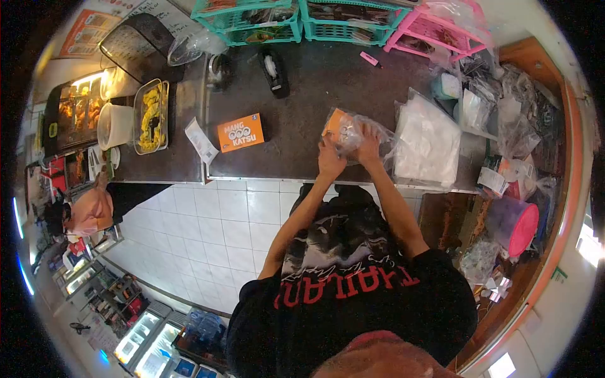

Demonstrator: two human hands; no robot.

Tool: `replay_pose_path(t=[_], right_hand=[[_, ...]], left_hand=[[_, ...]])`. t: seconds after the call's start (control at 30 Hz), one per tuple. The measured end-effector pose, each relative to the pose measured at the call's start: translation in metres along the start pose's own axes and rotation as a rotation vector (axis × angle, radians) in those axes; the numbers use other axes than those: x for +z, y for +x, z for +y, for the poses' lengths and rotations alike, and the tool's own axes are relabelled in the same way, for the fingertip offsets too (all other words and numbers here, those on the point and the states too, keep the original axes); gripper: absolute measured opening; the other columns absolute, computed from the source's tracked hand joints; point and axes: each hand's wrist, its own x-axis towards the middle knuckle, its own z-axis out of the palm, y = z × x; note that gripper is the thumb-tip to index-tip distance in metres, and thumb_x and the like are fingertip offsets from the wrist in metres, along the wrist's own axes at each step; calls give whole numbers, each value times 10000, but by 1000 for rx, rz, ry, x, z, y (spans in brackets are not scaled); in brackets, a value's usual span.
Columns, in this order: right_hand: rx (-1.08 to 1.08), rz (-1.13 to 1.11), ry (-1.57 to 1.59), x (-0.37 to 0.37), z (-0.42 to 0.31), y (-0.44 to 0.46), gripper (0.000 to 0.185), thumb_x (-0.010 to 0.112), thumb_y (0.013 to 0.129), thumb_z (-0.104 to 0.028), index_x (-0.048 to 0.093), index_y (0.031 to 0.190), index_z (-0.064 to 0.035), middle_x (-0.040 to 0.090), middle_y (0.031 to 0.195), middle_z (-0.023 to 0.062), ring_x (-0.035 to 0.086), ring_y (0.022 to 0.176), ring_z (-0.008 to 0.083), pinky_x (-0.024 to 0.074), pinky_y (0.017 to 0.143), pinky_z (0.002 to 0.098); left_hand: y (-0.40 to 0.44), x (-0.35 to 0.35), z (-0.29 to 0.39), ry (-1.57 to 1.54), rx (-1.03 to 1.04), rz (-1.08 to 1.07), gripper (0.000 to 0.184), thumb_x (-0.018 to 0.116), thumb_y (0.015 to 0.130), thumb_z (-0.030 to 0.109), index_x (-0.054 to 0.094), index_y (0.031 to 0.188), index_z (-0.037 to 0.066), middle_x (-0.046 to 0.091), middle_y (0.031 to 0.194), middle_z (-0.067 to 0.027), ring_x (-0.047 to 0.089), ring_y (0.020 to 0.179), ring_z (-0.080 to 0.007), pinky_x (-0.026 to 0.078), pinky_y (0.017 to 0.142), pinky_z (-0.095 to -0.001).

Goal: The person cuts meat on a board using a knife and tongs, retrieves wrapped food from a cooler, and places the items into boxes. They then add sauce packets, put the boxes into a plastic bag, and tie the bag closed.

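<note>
An orange cardboard food box [340, 124] sits inside a clear plastic bag [356, 148] near the front of the dark counter. My left hand [331, 159] grips the near left side of the bagged box, fingers bent against it. On the right, my right hand [370, 148] is closed on the bag's plastic, partly covered by its shine and folds. A second orange box [241, 132], printed "MANG KATSU", rests to the left with a paper slip [201, 141] beside it. Right of my hands lies a stack of clear plastic bags [427, 143].
A black tape dispenser [273, 72] and a pink marker [371, 59] lie farther back. Teal baskets [252, 31] and a pink basket [435, 31] line the rear. A tray of yellow food [151, 116] stands left. Another person [91, 208] is at far left.
</note>
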Motion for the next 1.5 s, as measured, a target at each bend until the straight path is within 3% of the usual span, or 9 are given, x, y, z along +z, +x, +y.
replay_pose_path(t=[0.13, 0.37, 0.43, 0.57, 0.77, 0.9, 1.1, 1.23, 1.5], right_hand=[[118, 28, -15, 19, 14, 12, 667, 654, 784, -240, 447, 1400, -87, 472, 1335, 213, 433, 1235, 416, 314, 1020, 599], [-134, 287, 55, -8, -4, 9, 701, 667, 788, -283, 421, 1423, -116, 468, 1373, 165, 477, 1200, 384, 351, 1016, 569], [-102, 212, 915, 22, -20, -14, 564, 654, 828, -283, 510, 1343, -104, 544, 1280, 147, 549, 1108, 345, 419, 974, 506], [-267, -180, 734, 12, -28, -39, 330, 587, 909, -241, 629, 1177, -54, 658, 1030, 97, 642, 886, 250, 521, 812, 386], [266, -553, 1222, -60, -18, -14, 253, 560, 953, -187, 615, 1111, 3, 659, 1022, 64, 645, 916, 177, 515, 796, 323], [-254, -204, 396, -27, -19, 10, 435, 601, 878, -169, 550, 1283, -19, 615, 1227, 185, 607, 1126, 304, 491, 943, 423], [-42, 113, -183, -7, -45, 19, 804, 721, 757, -345, 392, 1408, -7, 349, 1479, 259, 455, 1296, 406, 441, 1010, 456], [238, -154, 160, -31, -50, 24, 990, 776, 692, -382, 272, 1495, -97, 576, 1252, 226, 560, 1156, 422, 417, 1011, 481], [149, 195, 98, 2, -24, 26, 844, 759, 712, -359, 390, 1434, -128, 510, 1315, 237, 450, 1251, 464, 398, 978, 573]], left_hand=[[6, -33, 18, -453, -254, -238, 642, 715, 772, 167, 397, 1312, 27, 526, 1155, -252, 485, 1138, -447, 438, 912, -544], [-5, -26, 58, 149, 343, 187, 674, 741, 736, 201, 416, 1312, 68, 518, 1187, -227, 460, 1199, -435, 434, 909, -555], [7, -16, 69, 259, 452, 228, 538, 710, 744, 181, 501, 1221, 47, 534, 1189, -225, 547, 1063, -439, 481, 819, -524], [56, 0, 46, 420, 356, -135, 305, 666, 775, 161, 629, 1052, 39, 629, 1019, -210, 582, 1015, -411, 494, 835, -472], [51, -97, 83, 252, 373, 229, 208, 687, 798, 178, 654, 944, 33, 629, 905, -186, 639, 794, -381, 514, 682, -484], [10, -86, 99, 245, 346, 226, 391, 727, 778, 227, 589, 1084, 26, 615, 962, -191, 618, 881, -395, 506, 744, -498], [-2, -45, 52, 377, 310, 207, 467, 702, 752, 184, 530, 1158, 29, 595, 951, -182, 576, 966, -391, 465, 852, -505], [9, -65, 12, 275, 369, 127, 175, 584, 798, 31, 586, 970, -6, 631, 866, -204, 612, 830, -401, 494, 721, -480], [-19, -59, 45, -185, 261, -69, 97, 505, 921, 39, 592, 949, 6, 581, 707, -52, 550, 622, -136, 476, 567, -331]])
